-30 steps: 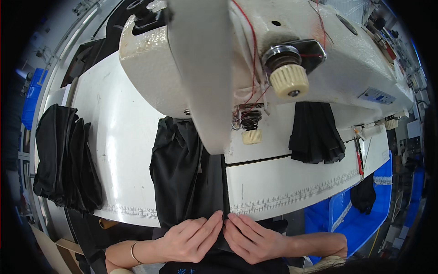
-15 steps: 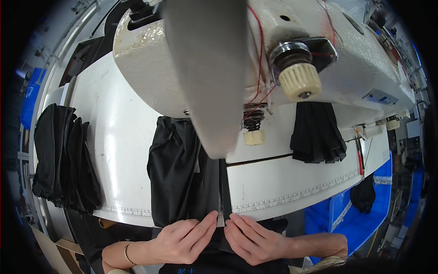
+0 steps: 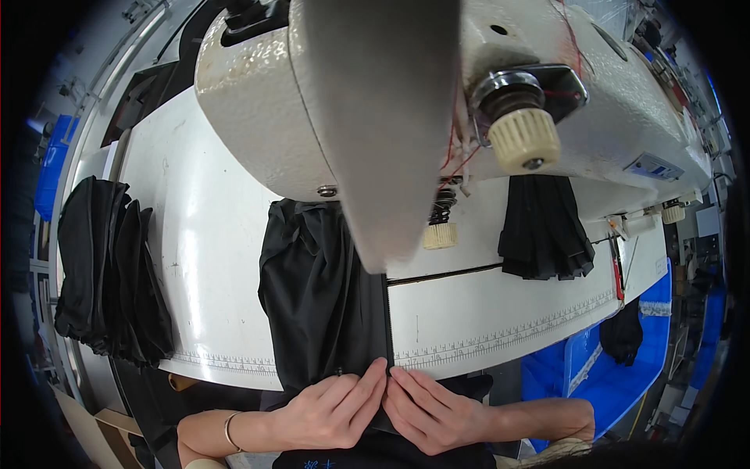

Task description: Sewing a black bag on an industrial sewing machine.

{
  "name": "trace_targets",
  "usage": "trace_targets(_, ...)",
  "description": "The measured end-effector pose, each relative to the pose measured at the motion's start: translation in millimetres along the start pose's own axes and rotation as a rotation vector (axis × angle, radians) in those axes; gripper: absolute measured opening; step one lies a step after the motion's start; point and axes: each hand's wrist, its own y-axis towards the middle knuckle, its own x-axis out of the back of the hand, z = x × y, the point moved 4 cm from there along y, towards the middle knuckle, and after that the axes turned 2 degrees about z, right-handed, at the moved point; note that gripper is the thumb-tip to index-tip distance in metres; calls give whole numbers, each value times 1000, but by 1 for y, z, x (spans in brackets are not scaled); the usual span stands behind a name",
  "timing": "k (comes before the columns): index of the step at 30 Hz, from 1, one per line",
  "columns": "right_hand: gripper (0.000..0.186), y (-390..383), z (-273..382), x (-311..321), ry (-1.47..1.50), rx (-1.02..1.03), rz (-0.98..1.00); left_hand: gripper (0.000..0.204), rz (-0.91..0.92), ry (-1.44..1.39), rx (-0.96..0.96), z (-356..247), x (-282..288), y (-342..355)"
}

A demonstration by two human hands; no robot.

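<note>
A black fabric piece (image 3: 308, 305) lies gathered under the sewing machine (image 3: 250, 117) and runs down over the table's front edge. My left hand (image 3: 332, 410) pinches its lower right edge between thumb and fingers. Along that edge runs a narrow black strip (image 3: 388, 328) with a finely toothed border, like zipper tape. My right hand (image 3: 430, 414) is closed on the strip's lower end, its fingertips touching or nearly touching the left ones. A blurred grey bar (image 3: 383, 141) hides the needle area.
Folded black fabric pieces (image 3: 109, 273) lie stacked at the left. More black pieces (image 3: 544, 227) are fanned out to the right, near red-handled tweezers or snips (image 3: 617, 270). A printed ruler (image 3: 508, 338) follows the front edge. Blue bins (image 3: 578, 375) stand below right.
My left hand has moved slightly right, bringing the fabric edge against the strip and closing the gap between them. My right hand has hardly moved. The machine has shifted slightly in view.
</note>
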Motion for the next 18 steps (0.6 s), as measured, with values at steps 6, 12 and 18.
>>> trace_targets(6,20,0,0,0,11,3,2,30,10,-8,9,-1,-3,0)
trace_targets(12,21,3,-2,5,21,16,45,28,-8,-47,36,1,-5,-1)
trace_targets(18,32,6,2,2,82,-72,153,28,38,-54,15,5,1,8)
